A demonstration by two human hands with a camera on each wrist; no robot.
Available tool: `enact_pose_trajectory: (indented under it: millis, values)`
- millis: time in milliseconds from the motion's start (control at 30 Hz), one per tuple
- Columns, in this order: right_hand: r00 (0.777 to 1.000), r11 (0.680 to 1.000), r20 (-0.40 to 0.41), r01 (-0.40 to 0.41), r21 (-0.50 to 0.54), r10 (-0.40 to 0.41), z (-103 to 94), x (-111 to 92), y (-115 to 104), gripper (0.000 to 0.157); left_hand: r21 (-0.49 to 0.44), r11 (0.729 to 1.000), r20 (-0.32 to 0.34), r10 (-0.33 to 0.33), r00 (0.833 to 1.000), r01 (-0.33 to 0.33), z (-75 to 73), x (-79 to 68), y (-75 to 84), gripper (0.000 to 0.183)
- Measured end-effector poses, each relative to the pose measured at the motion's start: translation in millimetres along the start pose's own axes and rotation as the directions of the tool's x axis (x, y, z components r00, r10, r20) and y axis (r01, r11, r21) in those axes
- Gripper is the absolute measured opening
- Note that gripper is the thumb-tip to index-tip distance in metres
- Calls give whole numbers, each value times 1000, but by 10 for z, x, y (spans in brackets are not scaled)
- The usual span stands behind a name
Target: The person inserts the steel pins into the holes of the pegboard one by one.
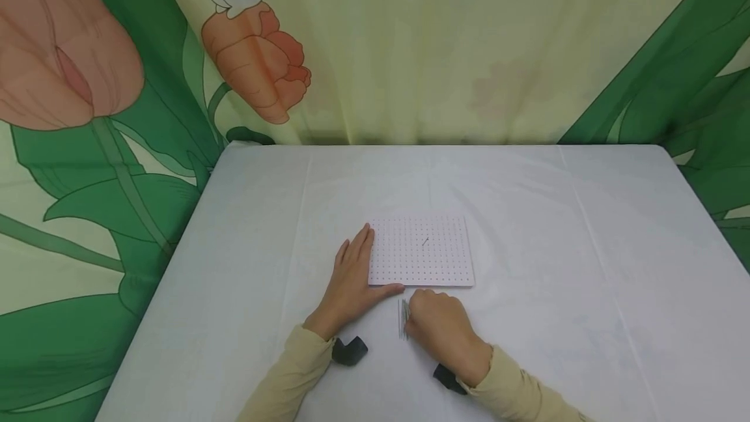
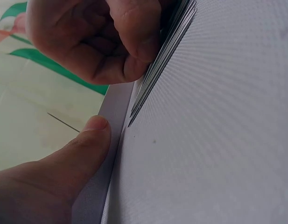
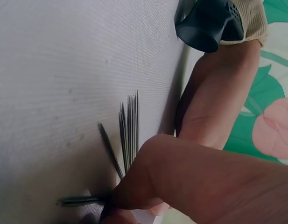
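Note:
A white board [image 1: 420, 266] with rows of small holes lies on the table. One thin metal needle [image 1: 425, 241] stands slanting up from it. My left hand [image 1: 349, 279] rests along the board's left side, fingers straight, its thumb [image 2: 90, 142] against the near edge. Just in front of the board lies a bundle of thin metal needles [image 2: 165, 63]. My right hand [image 1: 441, 325], fingers curled, pinches at this bundle from the right. In the right wrist view several needles [image 3: 129, 130] lie side by side, while others stick out at angles beside the fingertips, which are partly hidden.
A white cloth covers the table [image 1: 527, 213]. Black wrist devices [image 1: 349, 351] sit under both cuffs. Behind the table hangs a curtain [image 1: 439, 51] printed with plants and a carrot.

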State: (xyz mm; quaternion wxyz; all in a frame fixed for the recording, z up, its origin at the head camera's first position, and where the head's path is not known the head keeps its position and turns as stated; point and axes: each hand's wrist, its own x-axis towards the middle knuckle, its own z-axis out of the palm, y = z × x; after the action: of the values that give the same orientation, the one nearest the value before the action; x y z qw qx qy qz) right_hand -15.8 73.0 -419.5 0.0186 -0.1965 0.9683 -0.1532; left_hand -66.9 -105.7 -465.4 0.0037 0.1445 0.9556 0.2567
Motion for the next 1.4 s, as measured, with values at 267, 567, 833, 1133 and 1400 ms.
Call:
enact_pose_trajectory:
  millis: [267,567,833,1133,1400]
  values:
    - [1000,1000,-17,-3,31,4,2,-17,7,23,4,1000,-4,9,1000,-9,-4,-18,4,117]
    - [1000,999,-16,5,42,-5,-11,-39,16,22,2,1000,6,0,1000,0,-2,-22,3,118]
    - [999,997,-25,40,70,-39,-6,-28,35,24,7,1000,5,8,1000,-8,-9,-20,1,117]
    - [996,976,-62,76,205,-65,-48,16,48,22,10,1000,-14,20,1000,-20,-6,-29,-1,118]
    - [992,935,-114,97,341,-61,-134,45,148,18,7,1000,-4,7,1000,-7,-21,-34,7,120]
